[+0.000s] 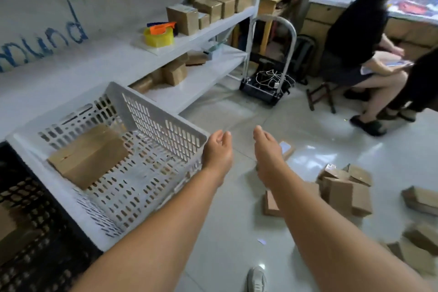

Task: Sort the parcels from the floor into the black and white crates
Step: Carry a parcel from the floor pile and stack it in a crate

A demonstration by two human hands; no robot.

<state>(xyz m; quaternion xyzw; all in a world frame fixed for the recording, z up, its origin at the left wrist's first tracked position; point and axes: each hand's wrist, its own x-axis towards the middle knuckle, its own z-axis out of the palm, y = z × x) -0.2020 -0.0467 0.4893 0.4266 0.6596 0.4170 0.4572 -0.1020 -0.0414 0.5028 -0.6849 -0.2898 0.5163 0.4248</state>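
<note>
A white perforated crate (166, 118) stands on the floor at left with one brown cardboard parcel (88, 155) lying inside. A black crate (30, 225) sits beside it at the lower left edge. My left hand (216, 152) hovers by the white crate's right corner, fingers apart and empty. My right hand (269, 149) is stretched out over the floor next to it, open and empty too. Several brown parcels (343, 187) lie scattered on the tiled floor at right, and a small labelled parcel (285, 148) peeks out behind my right hand.
White shelving (206, 78) along the left wall holds several cardboard boxes and a yellow tape dispenser (160, 34). A folding trolley (267, 87) with cables stands beyond. A person sits on a stool (322, 97) at right. My shoe (257, 280) shows at the bottom.
</note>
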